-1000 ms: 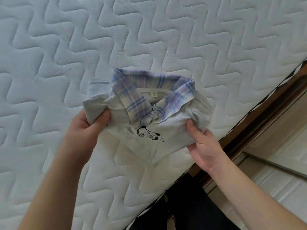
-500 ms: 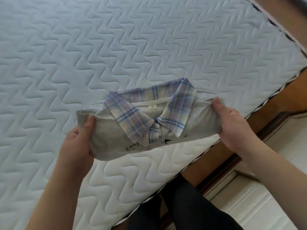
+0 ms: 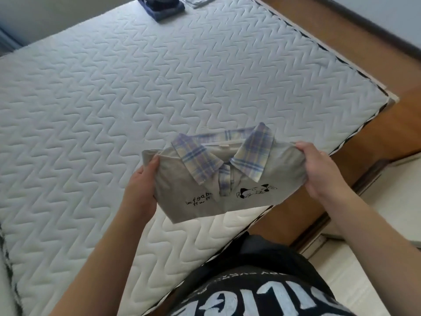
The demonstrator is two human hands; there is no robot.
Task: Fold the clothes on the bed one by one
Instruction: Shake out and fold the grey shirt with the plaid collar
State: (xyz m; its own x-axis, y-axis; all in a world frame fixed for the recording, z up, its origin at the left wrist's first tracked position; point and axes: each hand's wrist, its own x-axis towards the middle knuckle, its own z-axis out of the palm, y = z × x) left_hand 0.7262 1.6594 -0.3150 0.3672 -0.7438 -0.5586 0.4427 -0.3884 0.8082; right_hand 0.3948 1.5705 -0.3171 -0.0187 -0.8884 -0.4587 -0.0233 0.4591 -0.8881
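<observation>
A: Mattress [image 3: 159,92], white and quilted, lies bare across its middle; folded dark clothes [image 3: 160,6] sit at the far edge.

B: Above the near right edge, a folded grey shirt [image 3: 218,179] with plaid collar hangs, the left hand [image 3: 142,190] and right hand [image 3: 323,172] each pinching a side.

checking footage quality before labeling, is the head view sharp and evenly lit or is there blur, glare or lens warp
Head view: the folded shirt in the left hand and right hand is fairly sharp, its print readable; soft daylight, no hard glare, the mattress brighter near the bottom; wide-angle warp bends the bed edge; the folded clothes at the top look softer.
</observation>
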